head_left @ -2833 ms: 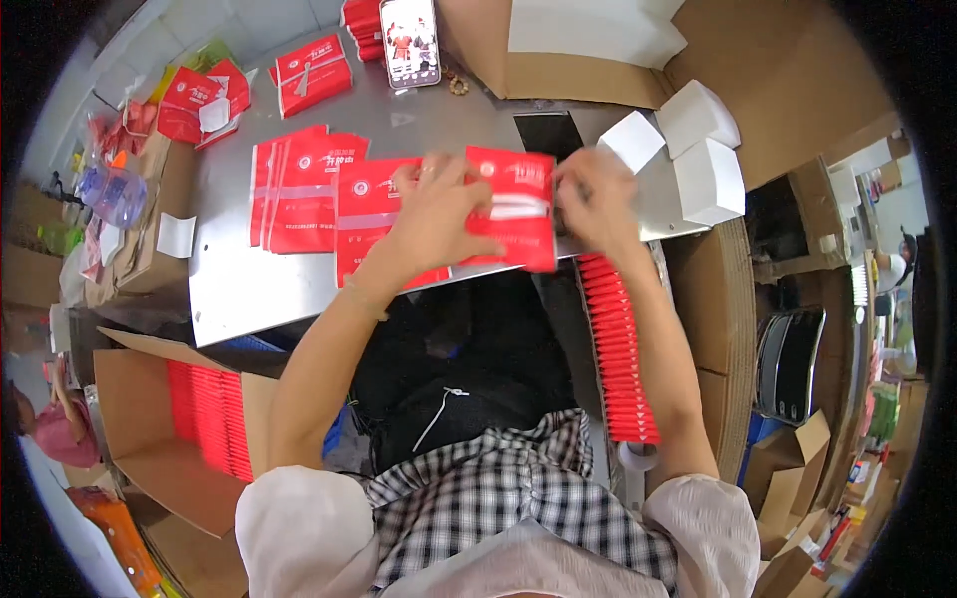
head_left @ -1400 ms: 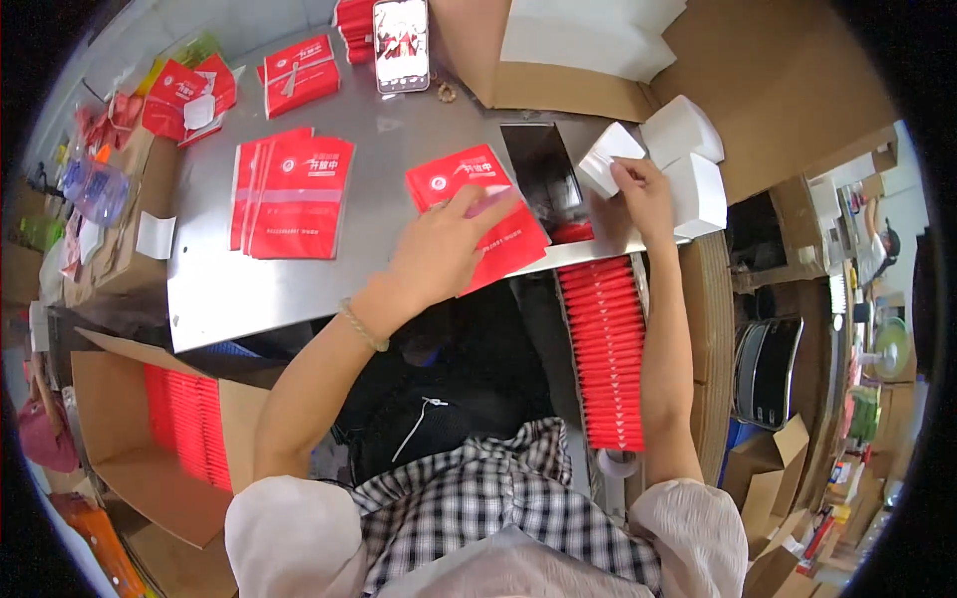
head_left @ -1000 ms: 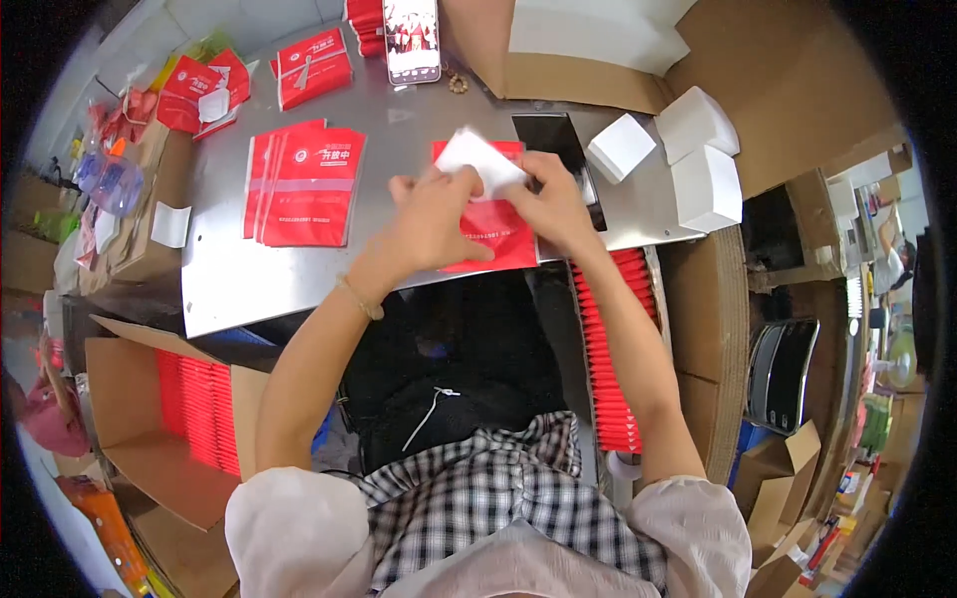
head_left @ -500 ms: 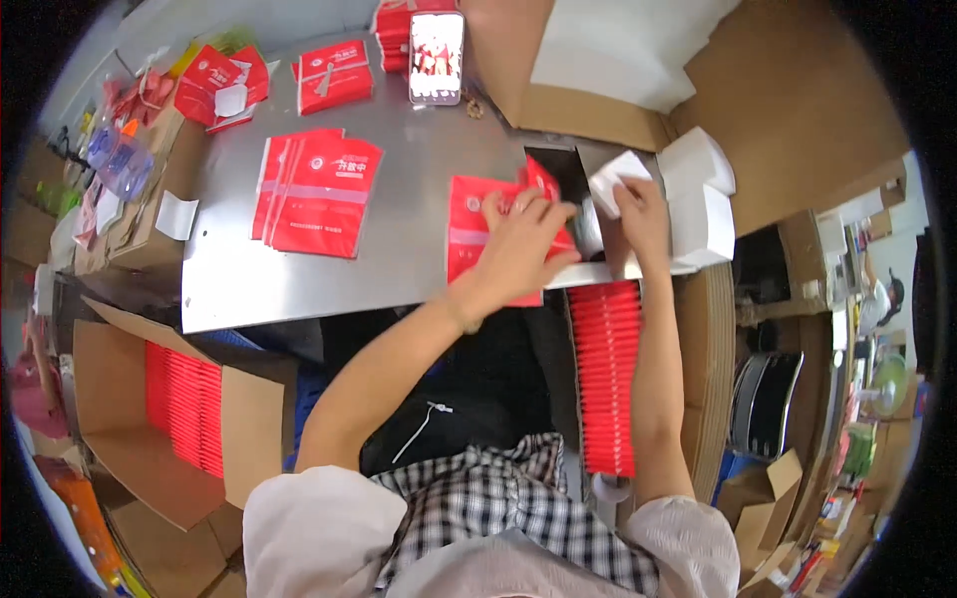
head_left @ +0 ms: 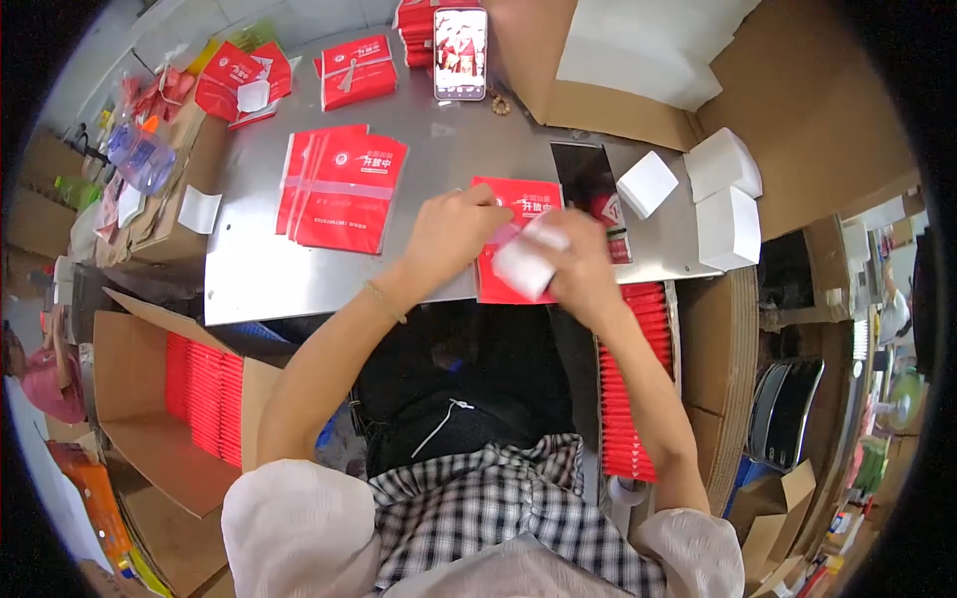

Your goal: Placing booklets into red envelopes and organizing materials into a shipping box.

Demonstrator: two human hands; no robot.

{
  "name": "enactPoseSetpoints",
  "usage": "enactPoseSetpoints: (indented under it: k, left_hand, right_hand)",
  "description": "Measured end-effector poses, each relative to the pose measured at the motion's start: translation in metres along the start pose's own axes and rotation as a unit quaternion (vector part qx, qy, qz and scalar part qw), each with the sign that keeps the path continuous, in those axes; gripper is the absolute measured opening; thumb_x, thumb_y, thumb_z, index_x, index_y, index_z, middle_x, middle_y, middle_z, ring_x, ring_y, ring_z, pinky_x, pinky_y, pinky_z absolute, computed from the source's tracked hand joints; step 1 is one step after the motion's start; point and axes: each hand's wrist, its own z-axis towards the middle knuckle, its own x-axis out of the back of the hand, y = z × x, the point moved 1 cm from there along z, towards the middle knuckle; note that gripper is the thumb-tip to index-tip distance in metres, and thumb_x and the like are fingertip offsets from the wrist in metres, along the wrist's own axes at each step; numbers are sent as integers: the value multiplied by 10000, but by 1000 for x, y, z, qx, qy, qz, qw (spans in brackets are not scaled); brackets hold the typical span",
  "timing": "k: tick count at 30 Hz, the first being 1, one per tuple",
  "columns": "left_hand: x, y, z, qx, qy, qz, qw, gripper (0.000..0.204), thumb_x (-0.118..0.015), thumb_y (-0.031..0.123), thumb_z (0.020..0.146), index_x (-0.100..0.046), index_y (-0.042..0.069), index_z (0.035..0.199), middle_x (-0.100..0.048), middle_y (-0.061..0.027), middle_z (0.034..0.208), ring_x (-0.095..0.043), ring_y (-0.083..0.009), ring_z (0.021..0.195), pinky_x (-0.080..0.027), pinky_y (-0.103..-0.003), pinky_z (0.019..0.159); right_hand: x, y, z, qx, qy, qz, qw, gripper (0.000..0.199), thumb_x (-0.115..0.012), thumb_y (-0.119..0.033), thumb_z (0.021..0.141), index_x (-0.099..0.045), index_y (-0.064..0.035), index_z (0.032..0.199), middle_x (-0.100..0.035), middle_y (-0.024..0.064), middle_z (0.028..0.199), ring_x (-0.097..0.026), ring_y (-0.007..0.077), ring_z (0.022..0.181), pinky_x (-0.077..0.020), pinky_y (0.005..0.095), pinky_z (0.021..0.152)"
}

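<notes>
In front of me, at the table's near edge, lies a flat red packet (head_left: pixel 513 284) with white print. My left hand (head_left: pixel 449 234) is at its left side, fingers curled and pinching near its upper part. Blurred by motion, my right hand (head_left: pixel 583 264) holds a white paper card (head_left: pixel 523 267) low over the packet. How far the card overlaps the packet's opening I cannot tell. Right of the packet, a dark rectangular opening (head_left: pixel 578 169) shows some red pieces lower down. Beside it rests a small white stack of cards (head_left: pixel 648 185).
Red packets (head_left: pixel 344 199) lie fanned at left on the metal table (head_left: pixel 269 289). Behind stands a lit phone (head_left: pixel 460 55). Taller white stacks (head_left: pixel 728 227) stand at right beside a large carton (head_left: pixel 797 110). Below, cartons hold rows of red packets (head_left: pixel 630 399), one at left (head_left: pixel 204 399).
My right hand has moved left from the white stack to over the red packet, carrying a white card. My left hand has shifted from lying across the packet to pinching at its left side.
</notes>
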Motion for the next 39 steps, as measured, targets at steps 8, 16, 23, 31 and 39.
enactPoseSetpoints:
  k: [8,16,23,31,39]
  left_hand:
    - [1,45,-32,-49,53,-86,994,235,-658,149,823,-651,69,1044,-590,-94,994,-581,-294,1006,-485,-417,840]
    - [6,47,-9,36,4,-183,982,397,-748,211,811,-646,116,1182,-558,-127,1108,-561,-328,1055,-457,-456,868]
    - [2,44,7,67,-66,-29,995,482,-818,291,730,-595,81,1102,-525,-130,1177,-556,-335,1089,-457,-500,866]
    - [20,22,11,83,-76,-130,985,610,-841,530,656,-606,177,1093,-625,-54,1019,-525,-280,1096,-305,-513,959]
    - [15,24,-7,34,-59,-88,994,527,-827,495,674,-657,172,1054,-539,-46,1119,-461,-273,1174,-296,-520,943]
  right_hand:
    - [-3,-11,7,-92,-114,83,986,456,-538,30,819,-670,-141,1221,-651,124,1201,-598,271,1148,-285,542,1083]
    - [53,126,-8,-226,64,-141,962,170,-634,-91,855,-704,-14,990,-648,166,960,-636,323,846,-507,401,775]
    - [59,125,8,-168,21,-205,964,284,-618,-154,921,-604,-9,1165,-615,192,944,-625,366,852,-491,439,758]
    - [-3,32,18,-224,-18,49,973,176,-614,-188,759,-679,-33,809,-611,78,883,-530,278,1022,-336,446,875]
    - [25,32,14,-176,-161,218,946,200,-648,-203,818,-694,-34,914,-631,92,931,-561,269,991,-421,438,878]
